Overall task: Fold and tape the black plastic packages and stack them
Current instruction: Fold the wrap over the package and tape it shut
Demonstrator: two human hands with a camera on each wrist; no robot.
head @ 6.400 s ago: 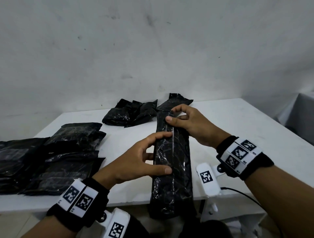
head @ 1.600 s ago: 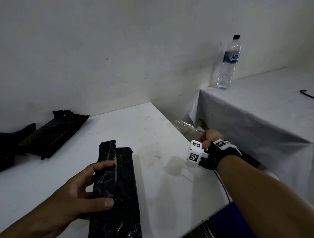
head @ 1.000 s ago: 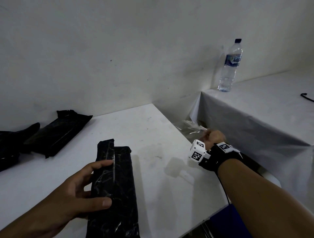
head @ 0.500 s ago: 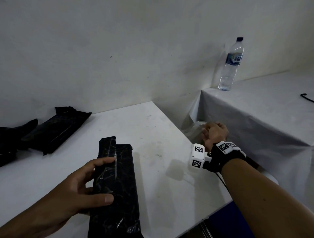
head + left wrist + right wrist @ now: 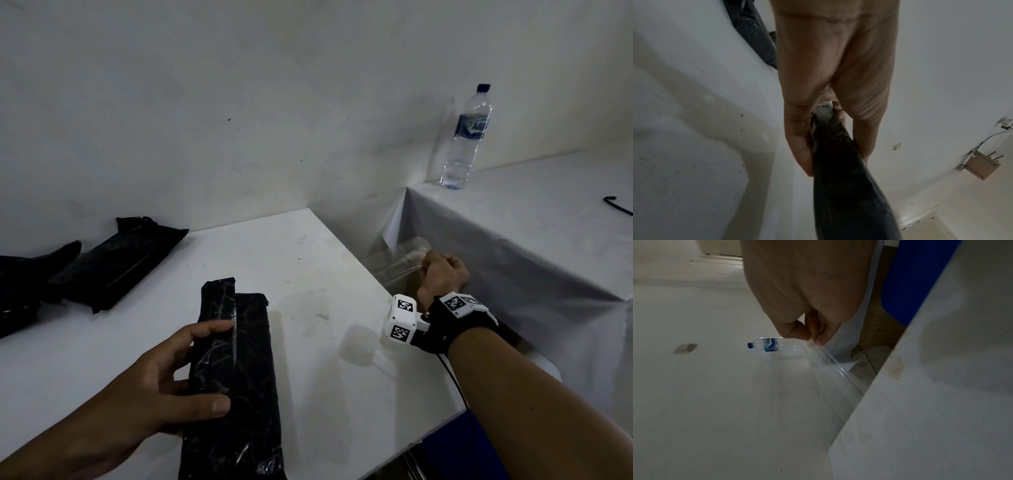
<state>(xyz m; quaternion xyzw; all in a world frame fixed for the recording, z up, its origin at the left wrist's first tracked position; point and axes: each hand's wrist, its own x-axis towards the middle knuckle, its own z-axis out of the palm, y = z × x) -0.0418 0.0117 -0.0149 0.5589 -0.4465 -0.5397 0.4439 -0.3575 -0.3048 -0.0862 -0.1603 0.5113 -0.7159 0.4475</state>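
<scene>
left hand (image 5: 161, 387) gripping folded black package (image 5: 236, 383) between thumb and fingers on white table (image 5: 325, 274), right hand (image 5: 442, 274) off the table's edge pinching clear tape (image 5: 830, 361), white wall (image 5: 239, 102) behind

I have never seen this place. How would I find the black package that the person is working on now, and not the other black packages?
Start at the white table by the wall. Near its front edge lies a long folded black package, pointing away from the person. Unlike the black packages at the far left, the left hand grips it, and a shiny strip of clear tape runs along its top.

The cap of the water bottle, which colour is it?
Blue. The cap of the water bottle shows best in the right wrist view.
</scene>
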